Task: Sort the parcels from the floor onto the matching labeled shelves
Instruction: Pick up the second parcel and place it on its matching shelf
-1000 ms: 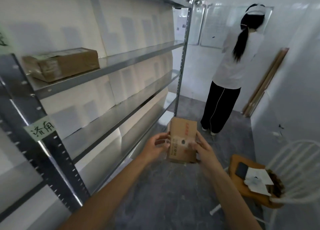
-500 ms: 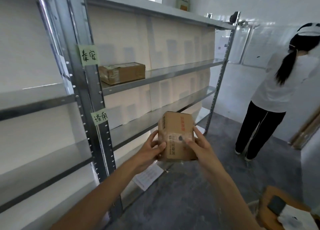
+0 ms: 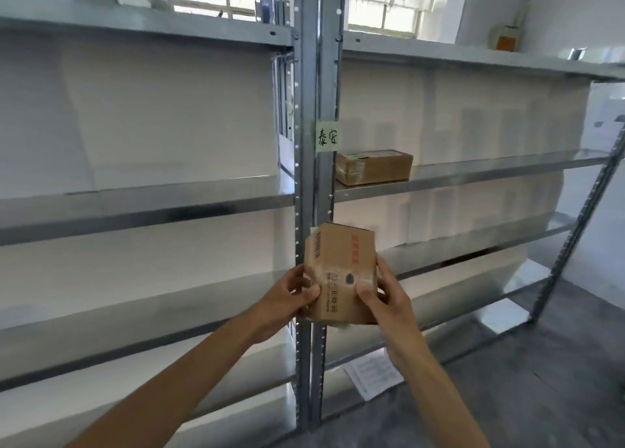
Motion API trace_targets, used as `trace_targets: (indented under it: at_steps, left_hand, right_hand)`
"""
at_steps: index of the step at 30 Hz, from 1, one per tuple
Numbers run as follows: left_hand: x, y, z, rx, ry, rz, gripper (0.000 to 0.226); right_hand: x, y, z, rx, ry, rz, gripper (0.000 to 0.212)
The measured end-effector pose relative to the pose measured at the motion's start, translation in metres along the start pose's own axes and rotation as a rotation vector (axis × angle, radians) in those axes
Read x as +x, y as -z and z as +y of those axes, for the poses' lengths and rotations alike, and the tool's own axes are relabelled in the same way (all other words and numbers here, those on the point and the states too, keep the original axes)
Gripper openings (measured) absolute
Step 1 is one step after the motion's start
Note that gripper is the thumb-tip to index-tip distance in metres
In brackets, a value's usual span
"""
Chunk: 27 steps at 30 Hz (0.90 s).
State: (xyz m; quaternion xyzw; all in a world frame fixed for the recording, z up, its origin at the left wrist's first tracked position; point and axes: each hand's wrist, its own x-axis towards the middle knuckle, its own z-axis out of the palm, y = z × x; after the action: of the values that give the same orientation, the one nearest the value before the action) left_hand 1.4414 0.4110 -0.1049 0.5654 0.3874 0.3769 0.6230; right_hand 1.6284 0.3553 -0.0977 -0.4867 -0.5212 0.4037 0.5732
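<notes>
Cardboard parcel (image 3: pixel 340 275) is held upright between your hands, in front of the steel shelf post (image 3: pixel 306 109). Left hand (image 3: pixel 287 299) fingers grasp its left edge, thumb on the front face. Right hand (image 3: pixel 382 299) fingers grasp the right edge, thumb likewise. Another box (image 3: pixel 373 167) sits at the left end of the shelf (image 3: pixel 490 173) by the green label (image 3: pixel 327 136).

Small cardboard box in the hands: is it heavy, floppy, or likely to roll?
Probably light: the left hand and right hand just pinch the small cardboard box at its sides. Likely stiff, since its edges look straight and undented. Its sides are flat, so it should sit still rather than roll.
</notes>
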Motion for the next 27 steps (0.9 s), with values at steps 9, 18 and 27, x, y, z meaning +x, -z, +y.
trace_targets:
  at_steps: [9,18,27]
  left_hand:
    - [-0.079,0.085,0.014,0.164,-0.028,0.253,0.082]
    - [-0.162,0.157,0.016,0.266,-0.113,0.537,0.082]
    - [-0.212,0.195,0.019,0.263,-0.160,0.656,0.062]
  right_hand:
    - [-0.017,-0.105,-0.010,0.059,0.025,-0.135,0.054]
    - [-0.060,-0.231,-0.024,-0.182,0.078,-0.153,0.093]
    - [-0.061,-0.283,-0.025,-0.138,0.044,-0.310,0.101]
